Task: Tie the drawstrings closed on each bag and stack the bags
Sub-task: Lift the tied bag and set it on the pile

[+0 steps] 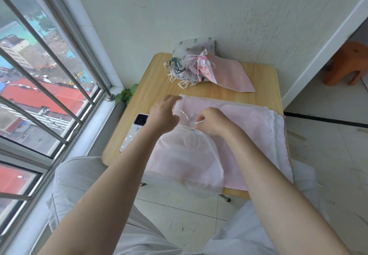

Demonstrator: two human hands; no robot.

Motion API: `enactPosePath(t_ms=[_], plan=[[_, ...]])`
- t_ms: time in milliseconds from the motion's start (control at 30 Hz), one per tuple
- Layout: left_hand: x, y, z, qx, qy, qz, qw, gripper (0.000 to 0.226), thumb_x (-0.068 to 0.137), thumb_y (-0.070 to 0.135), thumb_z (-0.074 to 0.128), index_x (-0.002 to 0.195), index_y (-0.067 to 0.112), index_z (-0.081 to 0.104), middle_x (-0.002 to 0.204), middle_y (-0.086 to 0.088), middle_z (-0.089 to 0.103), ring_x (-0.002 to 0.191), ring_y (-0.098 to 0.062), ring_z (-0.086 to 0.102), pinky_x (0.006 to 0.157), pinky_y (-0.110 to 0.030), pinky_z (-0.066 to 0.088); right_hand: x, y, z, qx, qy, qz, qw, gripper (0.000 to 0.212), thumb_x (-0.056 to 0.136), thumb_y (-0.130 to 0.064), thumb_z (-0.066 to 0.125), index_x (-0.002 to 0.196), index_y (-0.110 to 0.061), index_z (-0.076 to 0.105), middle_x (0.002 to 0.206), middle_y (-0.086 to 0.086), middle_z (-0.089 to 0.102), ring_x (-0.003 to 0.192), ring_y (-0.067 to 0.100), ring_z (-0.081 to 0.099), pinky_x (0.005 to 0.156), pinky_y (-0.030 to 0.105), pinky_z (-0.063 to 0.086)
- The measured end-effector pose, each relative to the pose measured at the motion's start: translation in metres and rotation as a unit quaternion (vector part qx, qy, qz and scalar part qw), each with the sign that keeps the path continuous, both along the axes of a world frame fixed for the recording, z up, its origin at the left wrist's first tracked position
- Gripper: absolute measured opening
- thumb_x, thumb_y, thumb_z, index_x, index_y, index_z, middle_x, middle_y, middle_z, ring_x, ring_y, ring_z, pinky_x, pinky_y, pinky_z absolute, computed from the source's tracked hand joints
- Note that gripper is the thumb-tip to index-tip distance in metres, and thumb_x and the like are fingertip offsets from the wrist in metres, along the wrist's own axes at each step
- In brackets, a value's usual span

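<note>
The counter point(256, 79) is a small wood-grain top with rounded corners, set against a pale wall. On its right half lies a flat pink bag point(249, 135), thin matt cloth with a white hem on its right edge.

The translucent white bag point(185, 163) in work lies over the pink bag's near-left part. Its long axis runs near to far. The body overhangs the near counter edge and the gathered neck point(189, 130) points far. The cloth is sheer, soft and wrinkled, and is cinched into tight pleats at the neck.

At the far edge, a stack of tied bags point(191, 65) rests against the wall, in printed cloth with loose cords in pink, cream and dark green.

The right hand point(213, 122) sits just right of the neck. Its fingers pinch a thin white drawstring point(199, 122) that points left towards the neck. The left hand point(164, 116) is just left of the neck; motion blur hides its grip, so whether it holds the looped cord end point(184, 114) cannot be told. The neck lies between the two hands, nearer the right hand.

A phone point(134, 132) lies on the left side.
</note>
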State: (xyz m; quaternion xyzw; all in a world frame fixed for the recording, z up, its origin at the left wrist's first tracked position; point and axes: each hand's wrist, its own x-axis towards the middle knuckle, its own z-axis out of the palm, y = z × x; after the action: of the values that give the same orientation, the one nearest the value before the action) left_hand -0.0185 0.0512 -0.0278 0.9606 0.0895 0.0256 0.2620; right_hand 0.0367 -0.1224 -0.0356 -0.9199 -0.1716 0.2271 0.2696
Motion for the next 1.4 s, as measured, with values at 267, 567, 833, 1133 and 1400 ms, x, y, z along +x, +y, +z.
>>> enactPosePath(t_ms=[267, 567, 833, 1133, 1400], plan=[[0.001, -0.008, 0.002, 0.083, 0.106, -0.076, 0.988, 0.007, 0.084, 0.028, 0.073, 0.089, 0.023, 0.073, 0.087, 0.009, 0.067, 0.088, -0.017, 0.064, 0.073, -0.028, 0.051, 0.000, -0.002, 0.000, 0.006, -0.050, 0.005, 0.999, 0.016, 0.080, -0.011, 0.060, 0.079, 0.004, 0.067, 0.088, 0.020, 0.067, 0.067, 0.019, 0.048, 0.059, 0.029, 0.039], [0.000, -0.001, -0.006, 0.117, 0.100, -0.105, 0.982, 0.019, 0.081, 0.030, 0.075, 0.097, 0.022, 0.068, 0.102, 0.001, 0.057, 0.098, -0.020, 0.054, 0.082, -0.035, 0.049, 0.000, 0.003, -0.003, 0.009, -0.097, -0.005, 0.995, 0.014, 0.080, -0.005, 0.057, 0.070, 0.000, 0.066, 0.082, 0.014, 0.064, 0.073, 0.025, 0.056, 0.062, 0.033, 0.047], [0.001, -0.003, 0.003, 0.096, 0.089, -0.090, 0.987, 0.012, 0.085, 0.017, 0.063, 0.097, 0.021, 0.065, 0.095, 0.006, 0.058, 0.093, -0.019, 0.058, 0.072, -0.031, 0.048, 0.000, 0.004, -0.004, -0.002, -0.110, -0.001, 0.994, 0.017, 0.080, -0.009, 0.056, 0.073, -0.001, 0.069, 0.087, 0.014, 0.066, 0.083, 0.032, 0.063, 0.066, 0.038, 0.052], [0.004, -0.014, 0.013, 0.082, 0.117, -0.084, 0.986, 0.016, 0.086, 0.030, 0.072, 0.090, 0.014, 0.074, 0.086, 0.003, 0.066, 0.087, -0.016, 0.059, 0.070, -0.029, 0.049, -0.002, 0.004, -0.007, -0.004, -0.116, 0.005, 0.993, 0.015, 0.085, -0.013, 0.061, 0.080, -0.003, 0.071, 0.093, 0.010, 0.065, 0.088, 0.029, 0.061, 0.077, 0.040, 0.054], [0.006, -0.030, 0.016, 0.012, 0.155, -0.060, 0.986, 0.038, 0.099, 0.034, 0.046, 0.089, 0.004, 0.066, 0.077, -0.003, 0.058, 0.078, -0.022, 0.053, 0.064, -0.032, 0.038, -0.003, 0.002, -0.005, 0.004, -0.124, -0.003, 0.992, 0.013, 0.086, -0.011, 0.058, 0.074, -0.011, 0.064, 0.091, 0.006, 0.065, 0.087, 0.025, 0.059, 0.075, 0.037, 0.052]])
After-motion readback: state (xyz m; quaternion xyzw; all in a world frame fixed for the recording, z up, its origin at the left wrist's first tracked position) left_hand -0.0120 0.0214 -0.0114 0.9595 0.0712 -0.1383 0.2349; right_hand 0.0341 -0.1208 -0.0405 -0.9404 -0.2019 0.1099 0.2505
